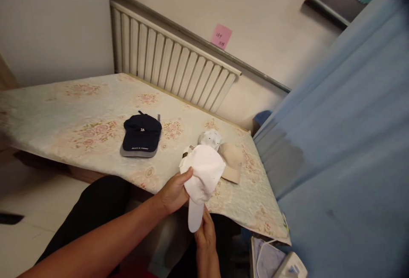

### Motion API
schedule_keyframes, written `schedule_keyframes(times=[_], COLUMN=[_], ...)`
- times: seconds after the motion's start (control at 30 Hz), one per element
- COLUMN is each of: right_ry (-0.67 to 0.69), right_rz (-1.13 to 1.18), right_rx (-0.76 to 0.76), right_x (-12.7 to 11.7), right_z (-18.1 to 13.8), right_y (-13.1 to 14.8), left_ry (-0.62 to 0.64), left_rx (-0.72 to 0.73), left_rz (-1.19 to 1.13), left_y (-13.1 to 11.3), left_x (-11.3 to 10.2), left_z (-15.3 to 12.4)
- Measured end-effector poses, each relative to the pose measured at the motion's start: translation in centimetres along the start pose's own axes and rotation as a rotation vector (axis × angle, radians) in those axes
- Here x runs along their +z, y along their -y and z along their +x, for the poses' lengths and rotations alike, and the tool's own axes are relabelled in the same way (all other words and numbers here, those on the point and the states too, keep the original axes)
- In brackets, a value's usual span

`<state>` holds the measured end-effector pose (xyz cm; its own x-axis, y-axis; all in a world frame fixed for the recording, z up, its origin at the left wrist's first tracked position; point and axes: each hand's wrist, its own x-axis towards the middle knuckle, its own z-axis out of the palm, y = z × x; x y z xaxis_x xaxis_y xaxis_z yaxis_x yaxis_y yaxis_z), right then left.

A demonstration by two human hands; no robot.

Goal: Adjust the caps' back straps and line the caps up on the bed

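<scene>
Both my hands hold a white cap (204, 171) above the near edge of the floral mattress (79, 112). My left hand (174, 193) grips the crown's left side, thumb on top. My right hand (205, 233) pinches the brim from below; the brim points down toward me. Just behind it on the mattress lie a beige cap (232, 162) and another white cap (210, 137). A dark navy cap (141, 135) with a grey brim lies further left on the mattress.
A white radiator (172, 65) runs along the far wall with a pink note (221, 36) above it. A blue curtain (345, 150) hangs at the right. A white device with a cable (287, 265) sits at the bottom right. My dark-clothed legs are below.
</scene>
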<state>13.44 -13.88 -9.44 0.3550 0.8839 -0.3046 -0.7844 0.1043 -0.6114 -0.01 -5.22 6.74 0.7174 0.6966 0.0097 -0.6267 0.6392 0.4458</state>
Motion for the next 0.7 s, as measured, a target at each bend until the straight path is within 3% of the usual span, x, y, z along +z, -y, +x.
schedule_keyframes(times=[0.4, 0.7], right_ry=[0.014, 0.001], right_rz=[-0.013, -0.04], right_rx=[0.009, -0.001], right_x=[-1.1, 0.3], right_z=[0.2, -0.7], right_y=[-0.5, -0.1], left_ry=[-0.019, 0.011], left_rx=[-0.036, 0.024], left_rz=[-0.186, 0.246], left_y=[-2.1, 1.2], left_x=[-1.1, -2.8], left_z=[0.7, -1.0])
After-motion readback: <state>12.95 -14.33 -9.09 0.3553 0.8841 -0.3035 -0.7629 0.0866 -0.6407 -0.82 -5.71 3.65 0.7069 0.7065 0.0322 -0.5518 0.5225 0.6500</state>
